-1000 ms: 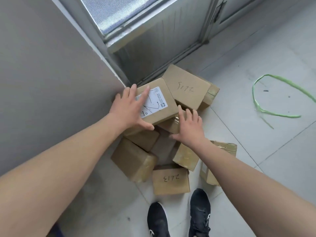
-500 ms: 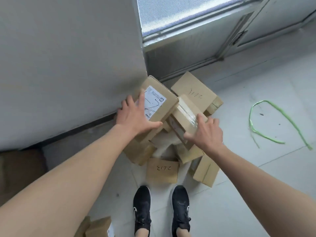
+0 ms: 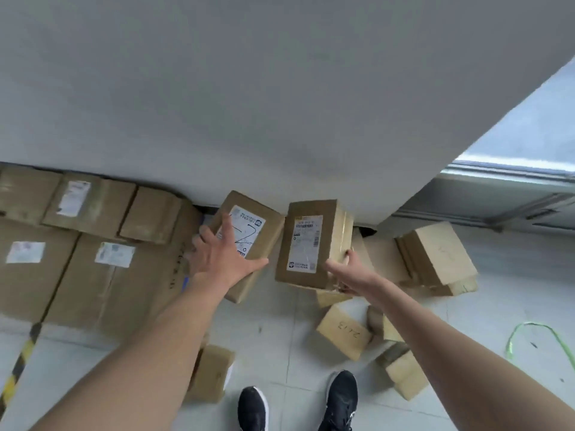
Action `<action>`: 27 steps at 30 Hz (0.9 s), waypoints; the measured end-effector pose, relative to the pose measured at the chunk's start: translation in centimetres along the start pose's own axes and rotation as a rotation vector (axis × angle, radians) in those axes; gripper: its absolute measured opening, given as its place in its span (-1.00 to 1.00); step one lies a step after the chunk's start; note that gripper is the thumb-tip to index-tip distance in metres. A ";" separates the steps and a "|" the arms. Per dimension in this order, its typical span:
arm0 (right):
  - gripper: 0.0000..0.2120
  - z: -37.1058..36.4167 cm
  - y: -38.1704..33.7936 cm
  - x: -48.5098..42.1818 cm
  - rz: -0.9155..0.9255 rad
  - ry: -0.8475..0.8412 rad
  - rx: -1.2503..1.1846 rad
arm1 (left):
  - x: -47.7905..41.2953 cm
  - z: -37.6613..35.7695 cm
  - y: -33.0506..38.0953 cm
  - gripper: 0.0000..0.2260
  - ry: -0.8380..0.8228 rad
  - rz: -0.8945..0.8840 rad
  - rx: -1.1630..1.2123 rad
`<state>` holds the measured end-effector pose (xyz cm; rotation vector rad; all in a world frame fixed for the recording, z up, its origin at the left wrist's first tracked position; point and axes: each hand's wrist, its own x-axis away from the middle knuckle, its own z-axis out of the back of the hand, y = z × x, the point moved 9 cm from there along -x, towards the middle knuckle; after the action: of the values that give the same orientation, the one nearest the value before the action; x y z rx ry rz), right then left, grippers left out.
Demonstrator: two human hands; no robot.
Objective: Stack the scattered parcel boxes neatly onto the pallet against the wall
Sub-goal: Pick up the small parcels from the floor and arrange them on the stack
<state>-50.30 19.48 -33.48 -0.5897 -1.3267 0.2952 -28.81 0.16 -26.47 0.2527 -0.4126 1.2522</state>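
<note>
My left hand (image 3: 222, 259) grips a brown parcel box with a white label and pen scribble (image 3: 249, 234), held off the floor near the wall. A second, taller box with a barcode label (image 3: 306, 244) is in my right hand (image 3: 345, 269), which clasps its right side and lower corner. Both boxes hang side by side, almost touching. To the left, large stacked cartons (image 3: 93, 269) with white labels stand against the wall; the pallet under them is hidden. Several small boxes (image 3: 343, 335) lie scattered on the floor at the right.
A grey wall (image 3: 280, 104) fills the top. One small box (image 3: 211, 373) lies by my left shoe (image 3: 253, 409). A bigger carton (image 3: 435, 256) leans near a metal door frame (image 3: 513, 197). Green strapping (image 3: 529, 329) lies at the right, and black-yellow tape (image 3: 18, 365) marks the floor at the left.
Both hands have lifted a box each out of the pile, and my view has swung left, bringing the stacked cartons by the wall into sight.
</note>
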 end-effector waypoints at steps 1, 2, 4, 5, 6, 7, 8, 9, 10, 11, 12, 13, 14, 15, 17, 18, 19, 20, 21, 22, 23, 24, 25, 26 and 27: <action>-0.16 -3.3 -1.1 0.1 -0.005 -0.042 -0.003 | 0.5 0.5 -3.5 0.20 0.006 0.045 0.023; -0.13 -6.5 -2.0 0.2 -0.008 -0.077 -0.004 | 0.9 0.8 -7.0 0.20 0.007 0.082 0.036; -0.09 -13.1 -3.4 0.4 -0.020 -0.148 -0.004 | 2.1 1.1 -14.2 0.20 0.009 0.148 0.049; -0.08 -16.5 -3.9 0.6 -0.032 -0.177 0.005 | 2.7 1.1 -17.9 0.20 0.019 0.176 0.051; -0.09 -20.0 -4.3 1.0 -0.038 -0.202 0.019 | 3.4 1.0 -21.6 0.20 0.028 0.204 0.052; -0.11 -23.5 -4.8 1.4 -0.040 -0.228 0.029 | 4.1 0.8 -25.4 0.21 0.031 0.233 0.058; -0.14 -27.0 -5.2 1.8 -0.039 -0.247 0.036 | 4.9 0.5 -29.2 0.21 0.032 0.257 0.071; -0.18 -29.9 -5.4 2.3 -0.040 -0.260 0.042 | 5.5 0.2 -32.2 0.21 0.033 0.272 0.083; -0.21 -33.5 -5.6 2.7 -0.041 -0.270 0.059 | 6.2 -0.1 -35.9 0.21 0.038 0.291 0.094; -0.24 -36.9 -6.0 3.1 -0.039 -0.269 0.074 | 6.8 -0.3 -39.3 0.21 0.051 0.305 0.096; -0.26 -40.0 -6.2 3.5 -0.037 -0.262 0.084 | 7.4 -0.4 -42.4 0.21 0.062 0.314 0.092; -0.29 -43.8 -6.6 4.0 -0.037 -0.255 0.099 | 8.2 -0.8 -46.1 0.21 0.065 0.337 0.095; -0.32 -47.5 -7.1 4.6 -0.035 -0.247 0.116 | 9.1 -1.0 -49.6 0.20 0.062 0.364 0.105; -0.35 -51.1 -7.7 5.3 -0.033 -0.239 0.127 | 9.9 -1.3 -52.9 0.19 0.056 0.393 0.122; -0.39 -58.0 -9.2 6.5 -0.032 -0.250 0.119 | 11.3 -1.5 -59.0 0.16 0.055 0.461 0.155; -0.39 -61.1 -10.1 6.9 -0.026 -0.267 0.112 | 11.8 -1.2 -62.0 0.14 0.064 0.492 0.161; -0.38 -64.0 -11.2 7.3 -0.020 -0.287 0.116 | 12.1 -0.8 -64.8 0.14 0.075 0.519 0.165; -0.37 -66.6 -12.2 7.6 -0.014 -0.308 0.133 | 12.2 -0.4 -67.5 0.13 0.087 0.542 0.171; -0.36 -69.1 -13.3 7.9 -0.004 -0.325 0.154 | 12.1 0.1 -70.1 0.13 0.094 0.560 0.176; -0.35 -71.3 -14.5 8.0 0.013 -0.340 0.170 | 11.8 0.6 -72.7 0.14 0.096 0.573 0.177; -0.33 -73.4 -15.7 7.8 0.030 -0.353 0.180 | 11.2 0.9 -75.0 0.14 0.096 0.582 0.179; -0.30 -75.3 -17.0 7.4 0.046 -0.364 0.188 | 10.5 1.3 -77.3 0.14 0.098 0.588 0.188; -0.28 -77.3 -18.3 6.9 0.058 -0.376 0.206 | 9.7 1.6 -79.4 0.15 0.105 0.595 0.201; -0.26 -79.1 -19.5 6.3 0.063 -0.389 0.229 | 8.7 1.9 -81.5 0.15 0.113 0.604 0.209; -0.24 -80.9 -20.9 5.5 0.061 -0.398 0.246 | 7.5 2.3 -83.4 0.15 0.123 0.610 0.219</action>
<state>26.37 -13.71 -27.42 -0.3734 -1.6249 0.6410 52.23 -19.23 -17.92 0.2413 -0.2493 1.9072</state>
